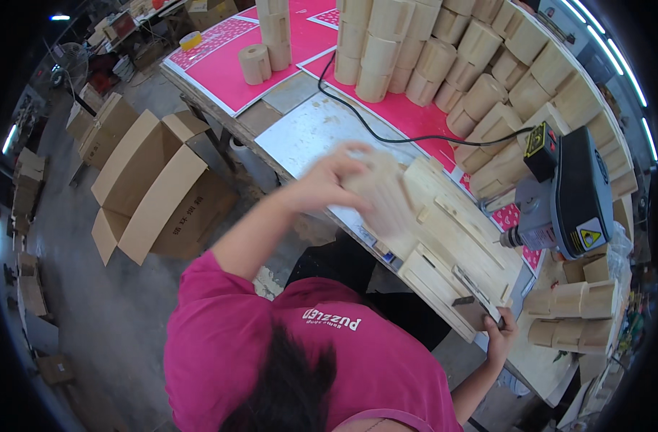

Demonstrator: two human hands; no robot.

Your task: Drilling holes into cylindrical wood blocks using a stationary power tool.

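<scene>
My left hand (pixel 329 180) is closed round a pale wooden block (pixel 388 193), held over the left end of a wooden jig (pixel 462 227). Both the hand and the block are smeared by motion, so the block's exact shape is hard to make out. At the near right corner of the jig, the fingers of my right hand (pixel 500 337) grip the end of a metal bar (pixel 476 294) lying along a wooden rail. To the right of the jig stands a drill press (pixel 581 194), its chuck (pixel 512 237) pointing toward the board.
Stacks of pale wooden cylinders (pixel 379 54) fill the table's far side on pink sheeting (pixel 221 68). A black cable (pixel 408 138) crosses to the drill. More wooden pieces (pixel 570 299) lie at the right. An opened cardboard box (pixel 152 187) stands on the floor at the left.
</scene>
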